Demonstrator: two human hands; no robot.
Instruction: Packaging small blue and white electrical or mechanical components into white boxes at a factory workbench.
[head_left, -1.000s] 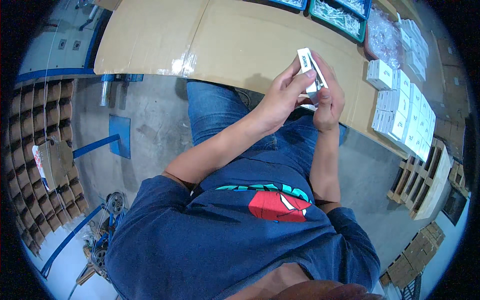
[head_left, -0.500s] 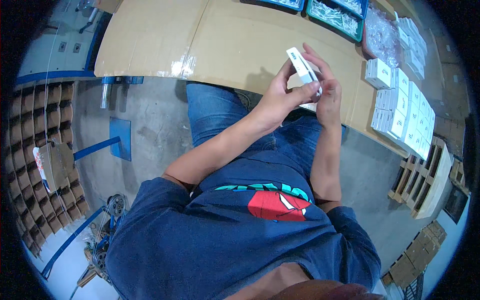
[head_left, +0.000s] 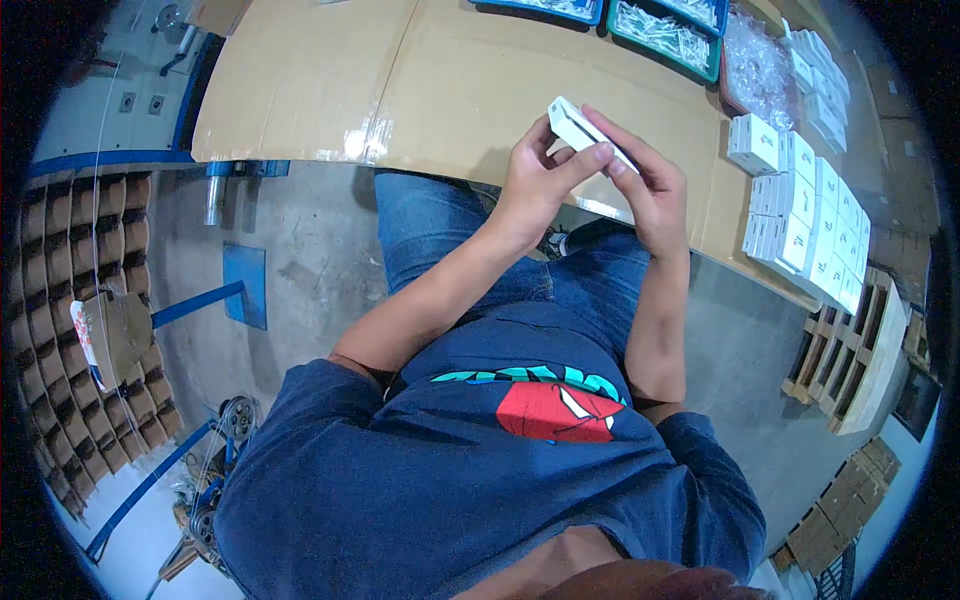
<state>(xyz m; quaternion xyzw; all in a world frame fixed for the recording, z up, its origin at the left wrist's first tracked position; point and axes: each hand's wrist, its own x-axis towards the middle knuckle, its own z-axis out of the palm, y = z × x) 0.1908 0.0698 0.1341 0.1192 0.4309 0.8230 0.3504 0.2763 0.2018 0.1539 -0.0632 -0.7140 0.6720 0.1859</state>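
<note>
A small white box (head_left: 577, 126) is held between both my hands, over the near edge of the cardboard-covered table (head_left: 470, 95). My left hand (head_left: 540, 180) grips its left side, with the thumb along the near face. My right hand (head_left: 652, 190) holds the other end, its thumb near the left thumb and its fingers along the far side. A dark slit runs along the box's upper side. The fingers hide part of the box.
Stacked white boxes (head_left: 815, 225) stand at the table's right edge. Behind them lie a reddish tray of clear plastic bags (head_left: 760, 70), a green bin (head_left: 660, 40) and a blue bin (head_left: 560, 8) of small white pieces. A wooden pallet (head_left: 845, 350) is on the floor at right.
Both hands and the box have shifted slightly left. The box has tilted further over, and my right hand has changed from beside its lower end to gripping it with fingers along the far side.
</note>
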